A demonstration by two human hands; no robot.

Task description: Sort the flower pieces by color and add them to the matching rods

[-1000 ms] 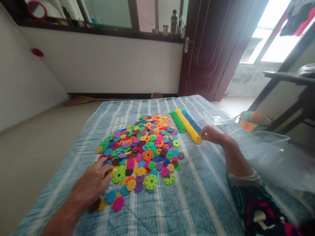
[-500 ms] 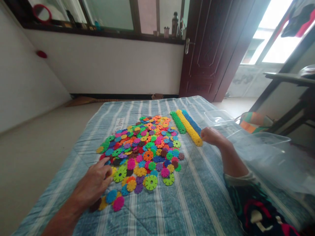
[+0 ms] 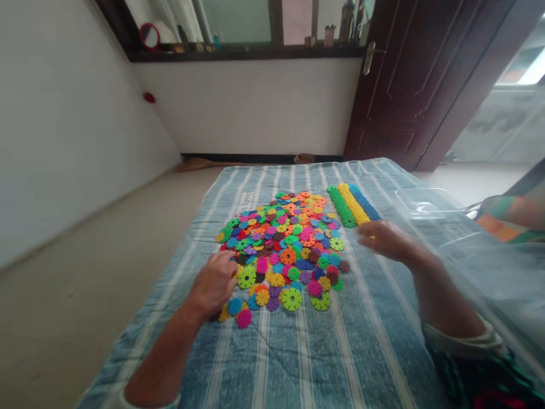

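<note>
The right hand [image 3: 389, 240] has moved over the lower end of the yellow bar [image 3: 353, 204], which lies beside a green bar [image 3: 340, 207] and a blue bar [image 3: 364, 201]; its fingers [image 3: 367, 241] are curled, but any grip is hidden. The half-closed left hand [image 3: 213, 286] rests at the lower left edge of the disc pile [image 3: 283, 244], its grip also unclear, mid-quilt [image 3: 272, 363]. Above the pile, a blurred patch [image 3: 246, 200] seems to read "love".
</note>
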